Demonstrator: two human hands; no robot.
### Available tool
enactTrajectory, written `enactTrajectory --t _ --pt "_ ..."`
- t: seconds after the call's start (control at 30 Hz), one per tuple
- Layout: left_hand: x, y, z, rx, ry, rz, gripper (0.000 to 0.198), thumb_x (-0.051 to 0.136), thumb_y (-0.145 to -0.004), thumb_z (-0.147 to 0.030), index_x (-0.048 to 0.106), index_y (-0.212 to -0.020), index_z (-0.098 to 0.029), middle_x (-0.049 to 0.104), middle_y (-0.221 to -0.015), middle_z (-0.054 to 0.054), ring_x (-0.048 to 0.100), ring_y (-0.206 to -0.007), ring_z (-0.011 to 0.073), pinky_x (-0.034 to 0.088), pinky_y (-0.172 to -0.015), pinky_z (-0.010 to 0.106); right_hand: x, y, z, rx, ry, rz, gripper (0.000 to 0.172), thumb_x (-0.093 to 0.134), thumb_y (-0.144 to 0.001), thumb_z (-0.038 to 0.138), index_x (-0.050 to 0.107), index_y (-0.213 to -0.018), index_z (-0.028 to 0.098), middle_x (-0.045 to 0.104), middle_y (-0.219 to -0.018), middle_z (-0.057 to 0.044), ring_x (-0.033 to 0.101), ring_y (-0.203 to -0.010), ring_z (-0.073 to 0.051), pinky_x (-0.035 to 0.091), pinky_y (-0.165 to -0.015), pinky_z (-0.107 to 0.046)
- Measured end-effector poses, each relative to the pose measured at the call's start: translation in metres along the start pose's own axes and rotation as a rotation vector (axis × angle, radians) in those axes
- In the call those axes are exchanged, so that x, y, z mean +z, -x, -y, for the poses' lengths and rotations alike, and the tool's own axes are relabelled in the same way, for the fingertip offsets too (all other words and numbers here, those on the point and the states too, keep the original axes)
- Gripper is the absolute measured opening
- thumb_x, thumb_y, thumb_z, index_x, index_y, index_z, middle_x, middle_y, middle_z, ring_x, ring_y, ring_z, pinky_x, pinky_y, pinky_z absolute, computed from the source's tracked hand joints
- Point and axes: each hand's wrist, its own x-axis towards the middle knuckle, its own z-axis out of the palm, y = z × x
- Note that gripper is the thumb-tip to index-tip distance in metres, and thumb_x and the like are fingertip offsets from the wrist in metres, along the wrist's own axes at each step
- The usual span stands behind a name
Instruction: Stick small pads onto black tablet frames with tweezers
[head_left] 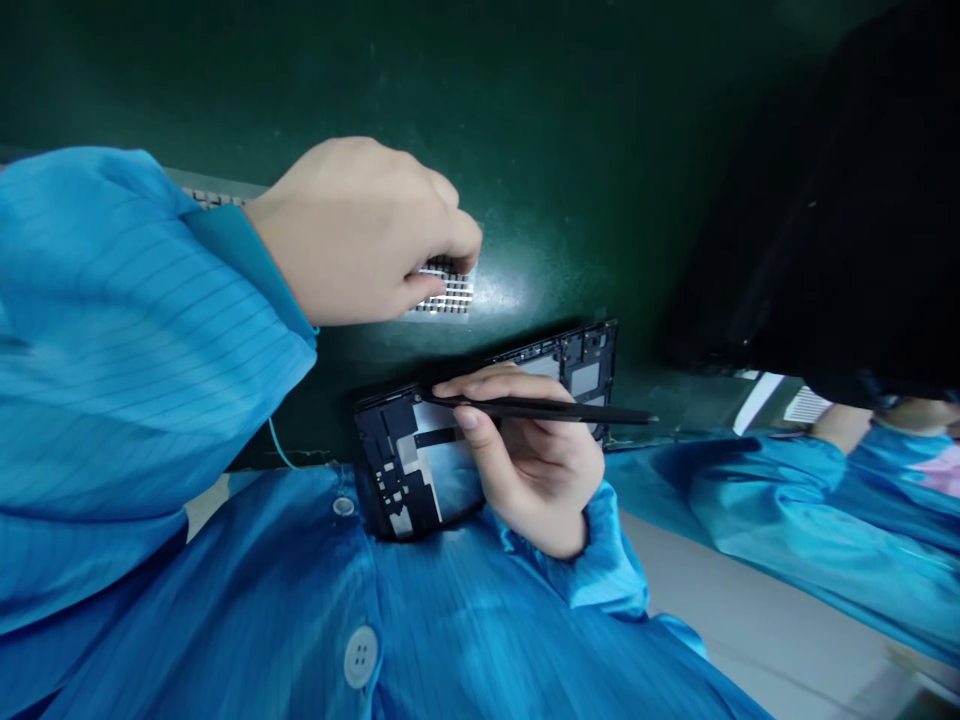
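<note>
My right hand (544, 470) is closed around black tweezers (562, 410), held between thumb and fingers like a pen. Their tips point left, close to the upper edge of an opened tablet housing (390, 450), whose dark frame and silvery panels are exposed. The housing leans at the table's front edge against my body, partly covered by my right hand. Over the table, my left hand (367, 230) has its fingers curled at a sheet of small dark pieces in rows (454, 295). The thumb overlaps the sheet; anything pinched there is hidden.
A strip with similar small pieces (217, 195) lies behind my left sleeve on the green table (562, 130). A large black object (847, 220) fills the right side. Another person's blue sleeve (780, 500) and hand (844, 428) are at the right, near white strips (757, 400).
</note>
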Motion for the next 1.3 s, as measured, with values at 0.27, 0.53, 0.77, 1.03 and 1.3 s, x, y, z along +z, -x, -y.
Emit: enactTrajectory --t 0.27,0.53,0.77,1.03,1.3 --pt "-0.0023 -0.0007 -0.0009 -0.011 0.008 0.024 0.041 0.053 -0.107 -0.034 0.08 -0.138 -0.033 0.079 -0.119 0.005 0.076 -0.116 0.0333 0.06 -0.104 0.053 -0.0004 -0.0015 0.0001 -0.018 0.036 0.013 0.032 0.072 -0.1 0.002 0.073 -0.125 0.023 0.084 -0.113 -0.007 0.081 -0.109 -0.023 0.067 -0.098 -0.045" --pt "0.0005 -0.0023 0.0006 -0.024 0.013 0.031 0.044 0.051 -0.104 -0.036 0.081 -0.137 -0.032 0.078 -0.116 0.006 0.075 -0.114 0.0332 0.059 -0.103 0.054 -0.0003 -0.0014 -0.0006 -0.041 0.057 0.021 0.034 0.073 -0.097 0.0 0.074 -0.124 0.021 0.083 -0.112 -0.009 0.081 -0.107 -0.023 0.067 -0.095 -0.045" --pt "0.0023 -0.0006 0.0025 0.002 0.017 -0.013 0.048 0.047 -0.101 -0.038 0.082 -0.132 -0.03 0.078 -0.113 0.006 0.072 -0.109 0.0296 0.057 -0.1 0.05 0.0012 -0.0018 0.0004 -0.044 0.072 0.017 0.031 0.073 -0.099 0.001 0.075 -0.122 0.022 0.085 -0.11 -0.007 0.082 -0.104 -0.023 0.067 -0.093 -0.044" --pt "-0.0023 0.0019 0.0 -0.001 0.021 -0.013 0.047 0.047 -0.104 -0.035 0.082 -0.134 -0.03 0.08 -0.118 0.008 0.072 -0.107 0.0292 0.057 -0.096 0.044 0.0002 -0.0017 0.0045 0.022 0.092 -0.002 0.024 0.073 -0.102 0.008 0.075 -0.118 0.026 0.086 -0.108 -0.005 0.083 -0.103 -0.023 0.07 -0.092 -0.046" --pt "-0.0026 0.0004 -0.0002 -0.025 0.015 0.028 0.048 0.046 -0.104 -0.038 0.081 -0.136 -0.031 0.079 -0.119 0.009 0.071 -0.108 0.0311 0.057 -0.098 0.05 -0.0007 -0.0044 0.0037 -0.021 0.11 0.036 0.029 0.074 -0.099 0.003 0.075 -0.119 0.024 0.085 -0.109 -0.007 0.082 -0.103 -0.024 0.069 -0.092 -0.045"
